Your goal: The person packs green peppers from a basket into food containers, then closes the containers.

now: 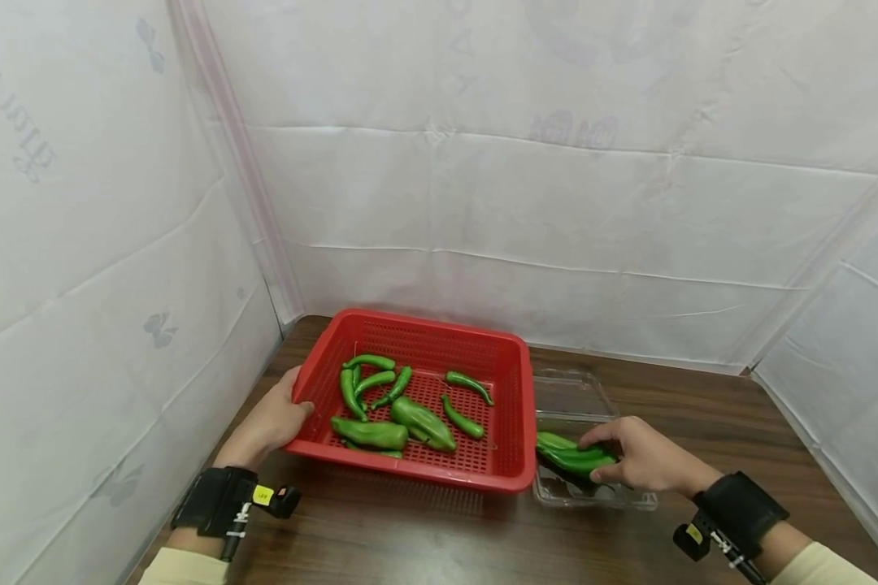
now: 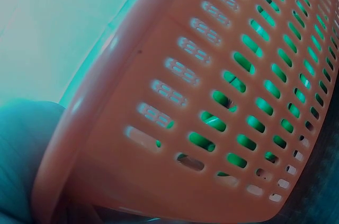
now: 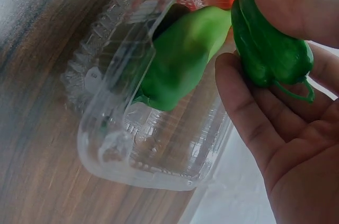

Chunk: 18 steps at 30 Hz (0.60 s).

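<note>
A red perforated basket sits on the wooden table with several green peppers in it. My left hand grips its left rim; the left wrist view shows the basket wall close up. To the basket's right stands a clear plastic clamshell box with its lid open. My right hand pinches a green pepper over the box, beside another green pepper lying in it.
White sheeting walls close in the table at the back and on both sides. Bare wooden tabletop lies in front of the basket and to the right of the box.
</note>
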{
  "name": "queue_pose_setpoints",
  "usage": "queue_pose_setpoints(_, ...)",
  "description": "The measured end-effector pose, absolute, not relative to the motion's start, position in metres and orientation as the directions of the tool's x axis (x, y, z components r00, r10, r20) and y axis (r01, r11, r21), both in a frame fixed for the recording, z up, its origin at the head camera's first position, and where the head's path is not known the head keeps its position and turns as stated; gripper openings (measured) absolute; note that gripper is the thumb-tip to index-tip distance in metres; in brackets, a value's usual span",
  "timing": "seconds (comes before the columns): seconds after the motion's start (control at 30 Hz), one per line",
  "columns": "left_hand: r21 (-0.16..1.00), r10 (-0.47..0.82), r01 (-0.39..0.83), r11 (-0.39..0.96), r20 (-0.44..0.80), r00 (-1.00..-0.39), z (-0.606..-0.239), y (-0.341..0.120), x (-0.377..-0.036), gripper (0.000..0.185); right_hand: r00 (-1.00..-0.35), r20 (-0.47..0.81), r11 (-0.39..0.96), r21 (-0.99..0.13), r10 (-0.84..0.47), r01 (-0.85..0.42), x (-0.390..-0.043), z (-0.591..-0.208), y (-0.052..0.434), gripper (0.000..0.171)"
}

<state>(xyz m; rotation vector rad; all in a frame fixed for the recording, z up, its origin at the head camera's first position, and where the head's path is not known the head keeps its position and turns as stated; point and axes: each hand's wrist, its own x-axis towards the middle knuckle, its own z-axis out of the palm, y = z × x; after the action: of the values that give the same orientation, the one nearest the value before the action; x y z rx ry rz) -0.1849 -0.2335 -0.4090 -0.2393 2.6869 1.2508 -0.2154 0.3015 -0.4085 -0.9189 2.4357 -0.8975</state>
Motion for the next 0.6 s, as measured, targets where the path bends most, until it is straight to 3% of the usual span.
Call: queue_pose_setpoints(0.6,0.742,-0.080,-0.222,0.633,-0.223,-0.972,-0.409,-0.233,-0.183,0.068,-0.697,-0.116,0.623,-0.568,-0.708,-0.538,-0.213,-0.420,0.294,0.033)
